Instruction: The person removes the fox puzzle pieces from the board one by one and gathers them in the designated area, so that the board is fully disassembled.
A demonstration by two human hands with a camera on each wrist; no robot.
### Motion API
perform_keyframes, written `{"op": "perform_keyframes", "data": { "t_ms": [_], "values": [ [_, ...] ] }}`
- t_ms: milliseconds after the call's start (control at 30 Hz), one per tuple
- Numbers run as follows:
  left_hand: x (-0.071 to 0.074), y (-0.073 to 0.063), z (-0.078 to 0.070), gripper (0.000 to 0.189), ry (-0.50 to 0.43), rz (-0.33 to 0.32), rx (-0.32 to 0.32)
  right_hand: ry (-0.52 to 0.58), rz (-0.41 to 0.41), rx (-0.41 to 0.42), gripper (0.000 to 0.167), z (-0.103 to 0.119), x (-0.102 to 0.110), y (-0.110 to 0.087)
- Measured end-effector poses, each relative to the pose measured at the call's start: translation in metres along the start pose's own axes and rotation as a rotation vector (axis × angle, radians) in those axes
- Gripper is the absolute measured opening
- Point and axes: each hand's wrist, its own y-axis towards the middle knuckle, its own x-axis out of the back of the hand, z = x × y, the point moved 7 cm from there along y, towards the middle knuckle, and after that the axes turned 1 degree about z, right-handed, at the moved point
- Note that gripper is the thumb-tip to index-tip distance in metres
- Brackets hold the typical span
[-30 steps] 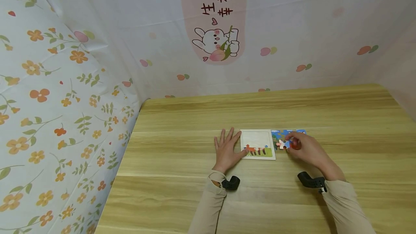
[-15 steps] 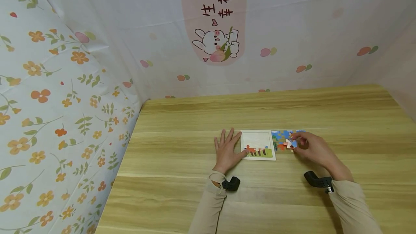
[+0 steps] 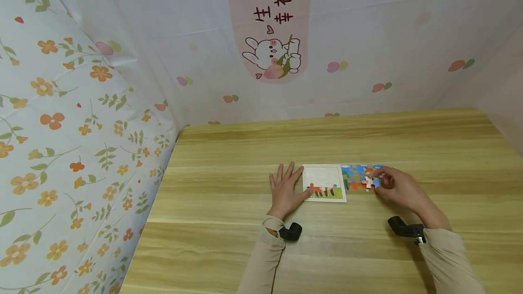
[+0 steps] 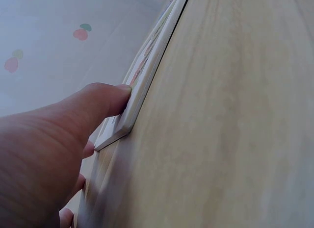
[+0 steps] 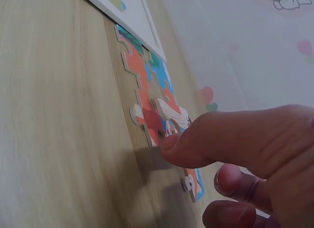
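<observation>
My left hand point(image 3: 284, 195) lies with fingers spread at the left side of a white-framed jigsaw puzzle board point(image 3: 323, 173). Its thumb presses the lower left of the frame, as the left wrist view also shows. Along the board's bottom, the fitted pieces point(image 3: 337, 192) show green ground and orange legs. To the right, my right hand point(image 3: 402, 193) pinches a white and blue jigsaw piece point(image 3: 369, 181) between thumb and index finger, just over the loose pieces point(image 3: 353, 185). In the right wrist view, the thumb point(image 5: 171, 144) covers part of the piece point(image 5: 171, 110).
Blue, green and orange loose pieces point(image 5: 135, 66) lie side by side against the board's right edge. The wooden table point(image 3: 229, 185) extends around them. Patterned cloth point(image 3: 184, 58) hangs behind and at the left. Each wrist carries a black camera mount point(image 3: 291, 231).
My right hand has moved right with the pinched jigsaw piece, from near the board to the right part of the loose pieces. The left hand has stayed in place.
</observation>
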Motion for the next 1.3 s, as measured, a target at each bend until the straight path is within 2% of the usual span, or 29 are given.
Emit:
{"op": "perform_keyframes", "data": {
  "t_ms": [333,933,1300],
  "values": [
    [-0.001,0.001,0.001,0.065,-0.004,0.003,0.000,-0.001,-0.002,-0.026,0.027,-0.011,0.005,-0.006],
    [0.001,0.001,-0.001,0.065,0.003,0.002,0.000,0.029,0.009,-0.056,0.027,-0.018,0.009,-0.010],
    [0.000,0.000,0.000,0.065,0.000,-0.005,0.000,0.008,0.000,-0.058,0.026,-0.021,0.008,-0.011]
  ]
}}
